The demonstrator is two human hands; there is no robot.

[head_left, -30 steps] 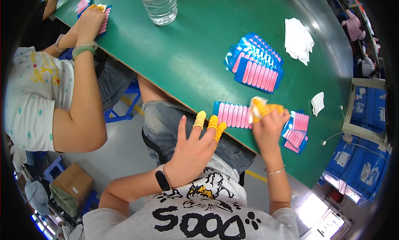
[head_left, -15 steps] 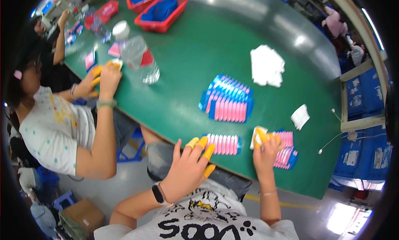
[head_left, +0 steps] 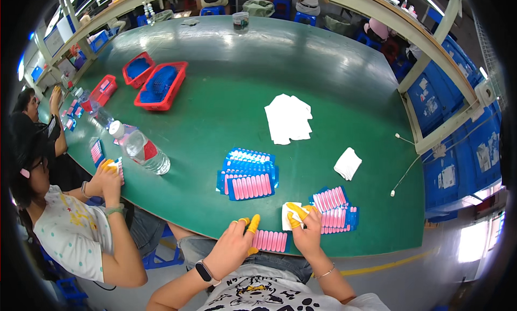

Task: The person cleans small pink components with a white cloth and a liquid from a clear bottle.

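Observation:
My left hand (head_left: 229,252), in yellow finger cots, has its fingers and thumb at the left end of a blue card with a row of pink rounded strips (head_left: 271,241), gripping it at the table's near edge. Just right of that card, my right hand (head_left: 308,236) pinches a folded white cloth (head_left: 288,218) under its yellow-capped fingers. Several similar cards (head_left: 335,218) lie overlapped beside my right hand. A bigger overlapping stack of such cards (head_left: 250,186) rests farther away, beyond my left hand.
White cloths lie in a pile (head_left: 288,120), and one folded cloth (head_left: 348,163) sits nearer. A water bottle (head_left: 146,152) stands at left, near a co-worker (head_left: 70,230) handling similar cards. Red baskets with blue pieces (head_left: 163,87) are farther back. A cable (head_left: 406,176) hangs at right.
The view has tilted up and shifted, showing more of the table's far side. My left fingers have gone from spread above the card to closed at its left end. The right hand keeps the cloth.

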